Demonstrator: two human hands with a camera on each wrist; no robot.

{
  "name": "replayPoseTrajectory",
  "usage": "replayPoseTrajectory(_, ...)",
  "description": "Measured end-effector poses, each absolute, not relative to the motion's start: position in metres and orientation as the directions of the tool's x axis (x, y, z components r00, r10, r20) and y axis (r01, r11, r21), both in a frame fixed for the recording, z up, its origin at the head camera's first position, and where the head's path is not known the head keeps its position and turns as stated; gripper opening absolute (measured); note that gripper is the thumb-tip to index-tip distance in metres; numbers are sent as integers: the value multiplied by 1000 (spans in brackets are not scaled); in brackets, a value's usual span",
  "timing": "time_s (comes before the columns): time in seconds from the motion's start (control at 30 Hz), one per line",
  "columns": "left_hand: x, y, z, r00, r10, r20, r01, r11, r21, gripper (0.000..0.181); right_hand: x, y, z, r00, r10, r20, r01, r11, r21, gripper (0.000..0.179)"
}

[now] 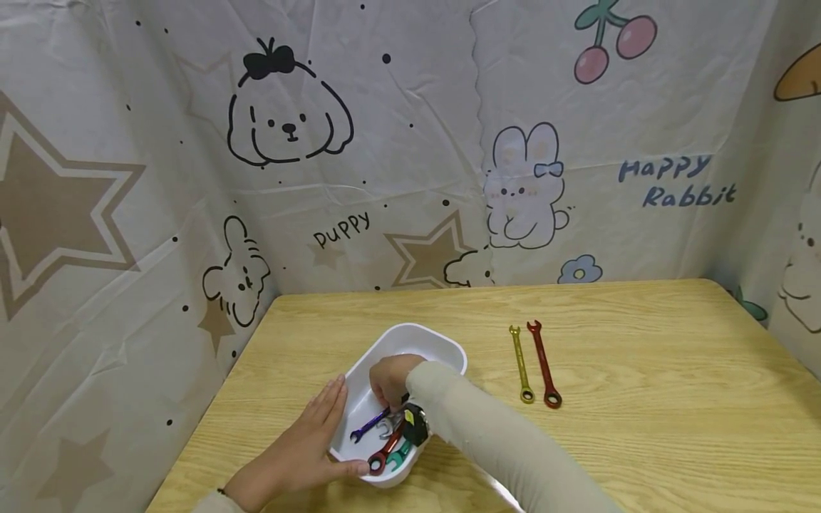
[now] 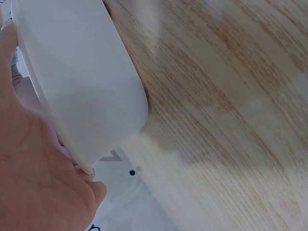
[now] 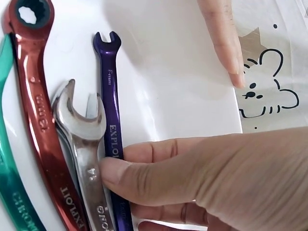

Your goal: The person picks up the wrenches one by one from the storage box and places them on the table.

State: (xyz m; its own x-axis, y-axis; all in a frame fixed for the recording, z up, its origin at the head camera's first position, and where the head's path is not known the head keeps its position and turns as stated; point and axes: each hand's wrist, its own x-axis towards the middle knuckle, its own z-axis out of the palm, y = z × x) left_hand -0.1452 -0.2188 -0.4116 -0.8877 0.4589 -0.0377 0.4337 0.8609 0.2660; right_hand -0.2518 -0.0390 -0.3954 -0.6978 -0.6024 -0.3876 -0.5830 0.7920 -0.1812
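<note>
A white plastic bin stands on the table with several combination wrenches inside. My left hand rests on its left and near rim, fingers and thumb fairly straight and spread around the corner. My right hand reaches into the bin and pinches a purple wrench by its shaft, the thumb on top. Close beside it lie a silver wrench, a red wrench with its ring end toward the near side, and a green wrench. The lower ends of these wrenches are cut off in the right wrist view.
On the wooden table, right of the bin, a yellow wrench and a longer red wrench lie side by side. A patterned cloth hangs behind and along the sides. My right forearm crosses the bin's right rim.
</note>
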Motion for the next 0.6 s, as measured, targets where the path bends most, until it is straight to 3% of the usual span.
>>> replayPoseTrajectory(0.37,-146,-219,-412,-888,458,-42,432,861,270,117,-256,-36,-395,-681,-622,-387,-550,783,-290,17)
replayPoseTrajectory(0.6,-146,-219,-413,-889,456,-44,428,862,271,117,-258,-36,-397,-668,-633,-390,-560,774,-296,17)
